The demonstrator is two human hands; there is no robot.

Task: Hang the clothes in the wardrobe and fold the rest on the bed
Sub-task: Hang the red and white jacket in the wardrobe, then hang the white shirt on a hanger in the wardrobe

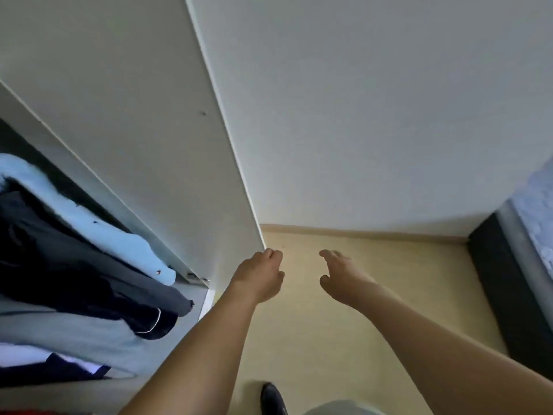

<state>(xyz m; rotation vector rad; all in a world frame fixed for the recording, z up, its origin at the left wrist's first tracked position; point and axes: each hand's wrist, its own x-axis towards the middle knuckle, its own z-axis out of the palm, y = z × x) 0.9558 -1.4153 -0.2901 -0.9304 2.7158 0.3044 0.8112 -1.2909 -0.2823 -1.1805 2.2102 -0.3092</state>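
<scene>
Starting at the fingers: those of the left hand [259,278] are loosely curled and hold nothing, the fingertips lying at the lower edge of the open white wardrobe door [155,121]; whether that edge is touched cannot be told. The fingers of the right hand [339,277] are relaxed, slightly spread, and likewise empty, held above the pale yellow floor [344,339].

Inside the wardrobe, at the left edge of the view, a pale blue buttoned garment [98,223] is hung against the door side, with a dark navy garment [89,283] and a grey garment [74,333] beside it. Their long axes run downward from the hidden rail, hems pointing to the wardrobe floor.

Such fabric is judged soft, light and limp; it is best taken at the shoulders or hanger.

The bed, with its black frame [508,280], is seen at the right edge.
</scene>
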